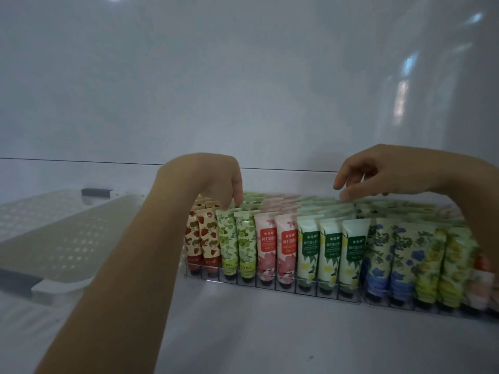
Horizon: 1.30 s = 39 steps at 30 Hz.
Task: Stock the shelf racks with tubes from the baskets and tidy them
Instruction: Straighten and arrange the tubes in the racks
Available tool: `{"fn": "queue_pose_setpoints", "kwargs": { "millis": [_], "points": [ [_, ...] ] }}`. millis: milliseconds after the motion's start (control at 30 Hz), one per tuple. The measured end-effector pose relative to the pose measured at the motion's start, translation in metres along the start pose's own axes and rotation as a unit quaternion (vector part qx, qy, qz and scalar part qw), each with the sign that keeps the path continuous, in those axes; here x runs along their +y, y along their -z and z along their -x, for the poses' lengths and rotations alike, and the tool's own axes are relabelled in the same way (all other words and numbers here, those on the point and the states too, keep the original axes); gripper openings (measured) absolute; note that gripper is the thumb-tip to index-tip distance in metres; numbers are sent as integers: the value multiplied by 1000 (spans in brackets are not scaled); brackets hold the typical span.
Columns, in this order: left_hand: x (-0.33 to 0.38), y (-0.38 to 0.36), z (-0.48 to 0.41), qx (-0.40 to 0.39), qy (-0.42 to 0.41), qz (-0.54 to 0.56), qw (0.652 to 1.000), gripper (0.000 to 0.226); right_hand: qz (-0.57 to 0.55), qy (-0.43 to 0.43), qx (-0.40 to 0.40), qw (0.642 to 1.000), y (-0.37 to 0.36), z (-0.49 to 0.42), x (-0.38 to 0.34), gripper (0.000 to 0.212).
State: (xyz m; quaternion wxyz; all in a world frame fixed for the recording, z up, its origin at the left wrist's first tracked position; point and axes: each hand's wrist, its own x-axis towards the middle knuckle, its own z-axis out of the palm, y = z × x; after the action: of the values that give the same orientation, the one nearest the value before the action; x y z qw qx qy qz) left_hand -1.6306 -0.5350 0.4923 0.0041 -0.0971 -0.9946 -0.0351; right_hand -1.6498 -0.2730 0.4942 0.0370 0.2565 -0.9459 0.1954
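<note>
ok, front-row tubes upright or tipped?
Upright: front-row tubes stand cap-down in the clear rack, crimped ends up, none fallen.

My left arm [129, 265] covers the left end of the rack [270, 286] and part of the nearest tubes [209, 238]. The fingertips [239, 191] of my left hand [213, 174] dip among the tube tops, and I cannot tell whether they pinch one. The rear rows show me only their crimped tops. My right arm [480, 201] hides the tubes behind it, and the end tubes [483, 276] are blurred and cut off by the right edge. The basket [54, 238] runs out past the left edge. I cannot read the small label print.
</note>
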Motion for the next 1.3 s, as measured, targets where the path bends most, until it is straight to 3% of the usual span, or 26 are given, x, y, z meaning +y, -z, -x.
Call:
{"fn": "queue_pose_setpoints", "kwargs": {
  "millis": [300,433,667,1300],
  "points": [
    [-2,-2,-4,-14,-12,18,1000,25,25,22,10,999,-5,-3,1,7],
    [7,-2,-7,57,-57,33,996,25,25,51,30,998,-12,-8,-4,7],
    [48,-25,-24,138,-148,53,978,25,44,35,-16,998,-23,-15,-5,5],
    [56,-37,-35,102,-203,74,971,22,41,4,-67,997,-14,-8,0,5]
  ]
}}
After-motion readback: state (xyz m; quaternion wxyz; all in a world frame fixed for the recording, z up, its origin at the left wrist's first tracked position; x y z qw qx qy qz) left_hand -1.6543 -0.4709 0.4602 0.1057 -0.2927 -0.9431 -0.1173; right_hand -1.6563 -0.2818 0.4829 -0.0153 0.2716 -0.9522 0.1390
